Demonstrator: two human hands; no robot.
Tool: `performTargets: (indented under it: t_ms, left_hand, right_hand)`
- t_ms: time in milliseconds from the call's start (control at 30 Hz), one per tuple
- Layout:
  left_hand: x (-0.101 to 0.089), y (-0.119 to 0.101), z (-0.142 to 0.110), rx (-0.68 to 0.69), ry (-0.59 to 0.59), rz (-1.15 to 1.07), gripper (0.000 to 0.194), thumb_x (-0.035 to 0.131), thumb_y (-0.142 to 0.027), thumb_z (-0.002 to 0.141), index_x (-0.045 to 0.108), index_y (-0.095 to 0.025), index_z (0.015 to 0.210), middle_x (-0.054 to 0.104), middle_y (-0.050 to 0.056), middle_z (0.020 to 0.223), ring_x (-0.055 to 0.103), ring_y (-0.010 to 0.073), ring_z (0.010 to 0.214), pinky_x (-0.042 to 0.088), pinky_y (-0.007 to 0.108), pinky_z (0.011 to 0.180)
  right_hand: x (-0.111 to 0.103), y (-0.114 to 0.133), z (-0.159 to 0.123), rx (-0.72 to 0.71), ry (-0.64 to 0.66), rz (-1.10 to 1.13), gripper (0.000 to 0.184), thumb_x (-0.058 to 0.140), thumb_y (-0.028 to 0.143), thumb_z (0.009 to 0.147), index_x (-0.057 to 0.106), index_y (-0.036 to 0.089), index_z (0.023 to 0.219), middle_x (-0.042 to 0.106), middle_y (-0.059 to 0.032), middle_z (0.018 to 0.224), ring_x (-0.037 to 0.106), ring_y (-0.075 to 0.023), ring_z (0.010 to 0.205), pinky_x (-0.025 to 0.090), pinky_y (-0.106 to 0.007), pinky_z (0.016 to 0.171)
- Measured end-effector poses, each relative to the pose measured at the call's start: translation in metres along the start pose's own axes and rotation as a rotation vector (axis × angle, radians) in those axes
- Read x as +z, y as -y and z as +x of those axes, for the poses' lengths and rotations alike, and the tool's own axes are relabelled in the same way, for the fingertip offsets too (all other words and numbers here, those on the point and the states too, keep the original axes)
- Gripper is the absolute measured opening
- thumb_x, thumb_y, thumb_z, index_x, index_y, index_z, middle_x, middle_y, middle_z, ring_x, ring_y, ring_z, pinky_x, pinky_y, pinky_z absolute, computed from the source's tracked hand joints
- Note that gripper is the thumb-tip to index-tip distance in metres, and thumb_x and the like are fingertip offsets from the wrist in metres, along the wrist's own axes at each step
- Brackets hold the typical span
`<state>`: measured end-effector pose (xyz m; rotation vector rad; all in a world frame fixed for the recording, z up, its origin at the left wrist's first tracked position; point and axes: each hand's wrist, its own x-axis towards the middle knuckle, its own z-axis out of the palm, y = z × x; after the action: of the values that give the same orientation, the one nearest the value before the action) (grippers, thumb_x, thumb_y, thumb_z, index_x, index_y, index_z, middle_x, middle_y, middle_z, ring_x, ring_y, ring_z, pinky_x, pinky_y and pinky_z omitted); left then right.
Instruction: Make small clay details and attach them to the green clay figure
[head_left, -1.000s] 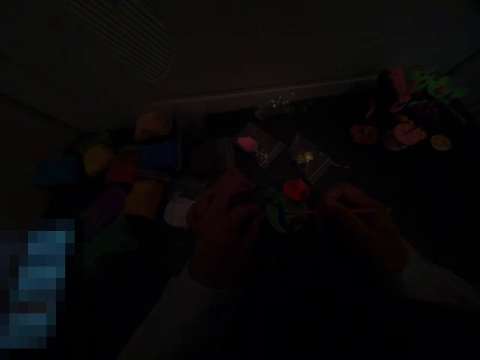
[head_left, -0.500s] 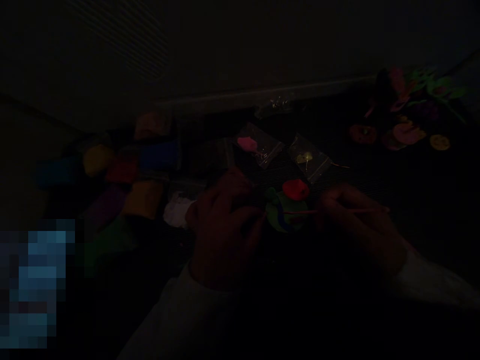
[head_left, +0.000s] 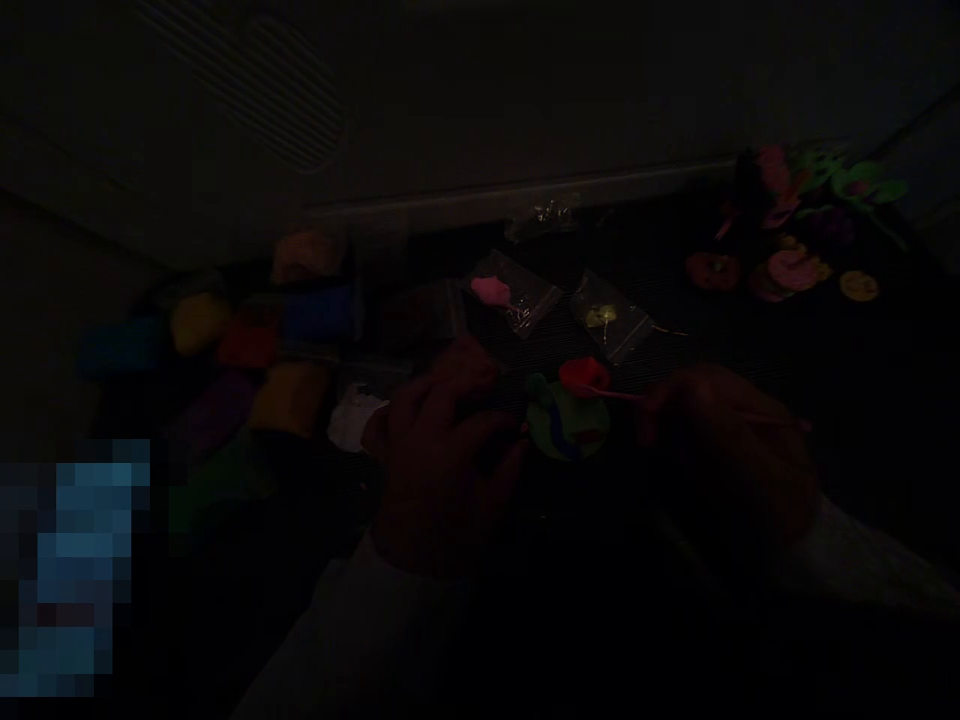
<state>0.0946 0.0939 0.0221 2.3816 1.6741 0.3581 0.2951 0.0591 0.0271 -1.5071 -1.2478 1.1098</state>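
The picture is very dark. A round green clay disc (head_left: 581, 415) lies on the dark table, with a wavy blue strip (head_left: 559, 430) across it. At its upper edge sits a red clay piece (head_left: 585, 376) shaped like a small cup or petal. My right hand (head_left: 731, 440) is closed around a thin pink stick-like tool (head_left: 619, 395), whose tip reaches the red piece. At the disc's left edge my left hand (head_left: 450, 450) has its thumb and forefinger brought together. Whether they pinch the disc or a small pink bit there is too dark to make out.
Several coloured clay packs, such as a yellow one (head_left: 289, 398) and a blue one (head_left: 321, 312), lie to the left. Behind the disc are clear bags with pink clay (head_left: 491, 290) and yellowish clay (head_left: 601, 316). Finished-looking clay shapes (head_left: 795, 270) are grouped at far right.
The pink tool's tip has moved up from the middle of the green disc to the red piece. My right hand has shifted slightly right; my left hand stays nearly in place.
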Motion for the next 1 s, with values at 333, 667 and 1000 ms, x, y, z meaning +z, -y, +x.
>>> performTargets:
  t_ms: [333,667,1000]
  left_hand:
    - [0.0062,0.0003,0.0021,0.002,-0.030,-0.009,0.013,0.053,-0.034,0.070,0.063,-0.028,0.077,0.053,-0.001,0.108,0.041,0.0262,0.107,0.031,0.046,0.084]
    - [0.0039,-0.0010,0.0055,0.030,-0.021,-0.056,0.013,0.054,-0.032,0.069,0.063,-0.028,0.078,0.055,-0.001,0.104,0.042,0.0250,0.103,0.031,0.046,0.083]
    - [0.0080,-0.0027,0.0083,0.054,-0.031,-0.078,0.013,0.054,-0.031,0.070,0.062,-0.027,0.079,0.055,0.000,0.104,0.042,0.0248,0.103,0.030,0.047,0.083]
  right_hand:
    - [0.0015,0.0022,-0.0003,-0.017,0.093,-0.081,0.020,0.039,0.033,0.083,0.056,0.025,0.076,0.054,0.0037,0.065,0.050,-0.0091,0.063,0.037,-0.021,0.054]
    - [0.0032,0.0051,0.0020,-0.049,0.297,-0.249,0.005,0.044,0.023,0.079,0.047,0.019,0.078,0.055,0.0016,0.069,0.051,-0.0083,0.059,0.038,-0.019,0.049]
    - [0.0049,0.0001,0.0049,-0.121,0.299,-0.292,0.003,0.045,0.022,0.077,0.047,0.020,0.079,0.054,0.0031,0.067,0.049,-0.0059,0.054,0.037,-0.017,0.046]
